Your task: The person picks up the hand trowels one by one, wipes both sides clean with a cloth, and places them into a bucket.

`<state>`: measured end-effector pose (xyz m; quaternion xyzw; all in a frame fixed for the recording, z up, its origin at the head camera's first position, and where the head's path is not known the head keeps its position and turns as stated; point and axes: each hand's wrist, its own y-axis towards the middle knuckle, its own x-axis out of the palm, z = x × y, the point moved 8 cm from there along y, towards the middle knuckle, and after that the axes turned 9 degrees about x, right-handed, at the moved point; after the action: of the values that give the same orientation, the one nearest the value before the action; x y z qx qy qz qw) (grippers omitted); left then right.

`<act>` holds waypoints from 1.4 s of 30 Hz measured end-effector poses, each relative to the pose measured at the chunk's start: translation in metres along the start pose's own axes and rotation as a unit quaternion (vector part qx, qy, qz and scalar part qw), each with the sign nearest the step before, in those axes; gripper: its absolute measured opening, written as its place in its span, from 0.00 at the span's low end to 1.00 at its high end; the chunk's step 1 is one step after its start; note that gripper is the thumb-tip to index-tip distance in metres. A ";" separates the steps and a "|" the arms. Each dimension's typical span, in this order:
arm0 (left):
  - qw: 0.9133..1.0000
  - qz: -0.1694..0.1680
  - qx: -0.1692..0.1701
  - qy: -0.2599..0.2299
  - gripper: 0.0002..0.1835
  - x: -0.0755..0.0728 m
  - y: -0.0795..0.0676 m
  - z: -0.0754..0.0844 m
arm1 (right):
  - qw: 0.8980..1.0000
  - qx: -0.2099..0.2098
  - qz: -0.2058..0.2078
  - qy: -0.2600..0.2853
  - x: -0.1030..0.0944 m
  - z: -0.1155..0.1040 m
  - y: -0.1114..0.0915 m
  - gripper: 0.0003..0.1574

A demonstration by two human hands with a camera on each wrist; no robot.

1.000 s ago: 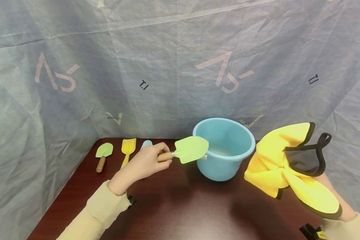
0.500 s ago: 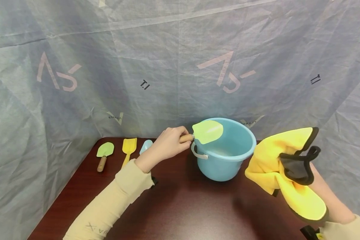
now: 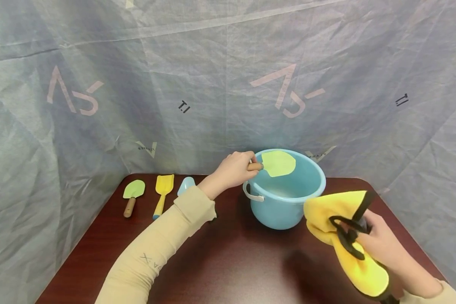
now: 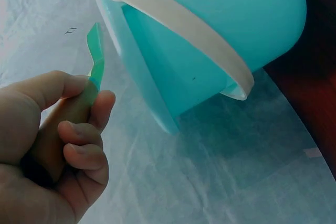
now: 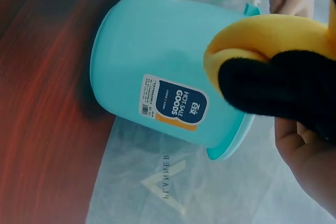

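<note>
My left hand point(image 3: 235, 169) grips the wooden handle of a small trowel point(image 3: 279, 163) with a light green blade. In the head view that blade overlaps the mouth of a light blue bucket point(image 3: 277, 213); the left wrist view has the fingers curled round the handle beside the bucket's rim point(image 4: 134, 72). A yellow cloth point(image 3: 332, 207) with black edging and a loop hangs bunched from my right hand point(image 3: 384, 242), near the bucket's right front. Part of the right hand is hidden by the cloth, also in the right wrist view, where the cloth point(image 5: 262, 35) covers the bucket's rim.
At the table's left lie a second green trowel point(image 3: 134, 189), a yellow toy shovel point(image 3: 161, 194) and a light blue scoop point(image 3: 186, 184) partly behind my left arm. The bucket's white handle point(image 3: 253, 193) hangs on its left side. A grey sheet point(image 3: 213, 84) stands behind the table point(image 3: 228, 270).
My left hand has carried the trowel right, from the bucket's left side to over its mouth. My right hand has turned and drawn the yellow cloth left, closer to the bucket.
</note>
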<state>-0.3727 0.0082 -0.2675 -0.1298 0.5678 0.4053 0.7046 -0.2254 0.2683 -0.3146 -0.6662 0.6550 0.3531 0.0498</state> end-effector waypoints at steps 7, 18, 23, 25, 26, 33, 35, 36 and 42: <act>1.000 -0.014 0.008 0.001 0.03 0.013 0.020 -0.001 | 0.993 -0.103 -0.035 -0.034 0.025 -0.016 -0.005 0.34; 0.999 -0.049 0.010 -0.001 0.25 0.041 0.045 -0.002 | 0.956 -0.269 -0.024 -0.111 0.048 -0.035 -0.015 0.40; 0.998 -0.057 0.012 0.022 0.25 0.047 0.054 0.001 | 0.937 -0.309 -0.023 -0.161 0.057 -0.040 -0.017 0.38; 0.997 -0.063 0.013 0.035 0.24 0.050 0.057 0.002 | 0.930 -0.319 -0.023 -0.179 0.061 -0.041 -0.018 0.39; 0.997 -0.068 0.014 0.046 0.24 0.052 0.059 0.002 | 0.927 -0.326 -0.024 -0.183 0.063 -0.042 -0.019 0.39; 0.987 -0.127 0.032 0.089 0.17 0.070 0.065 0.008 | 0.917 -0.350 -0.038 -0.187 0.069 -0.044 -0.020 0.40; 0.985 -0.134 0.037 0.097 0.12 0.073 0.066 0.010 | 0.916 -0.353 -0.039 -0.186 0.070 -0.044 -0.020 0.39; 0.985 -0.137 0.036 0.096 0.10 0.075 0.066 0.011 | 0.916 -0.353 -0.040 -0.187 0.070 -0.044 -0.020 0.39; 0.985 -0.151 0.016 0.078 0.07 0.084 0.066 0.009 | 0.913 -0.359 -0.040 -0.188 0.073 -0.044 -0.021 0.39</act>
<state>-0.4115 0.0914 -0.3222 -0.2344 0.6015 0.2738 0.7129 -0.1964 0.1870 -0.3289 -0.5864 0.4357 0.6806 -0.0563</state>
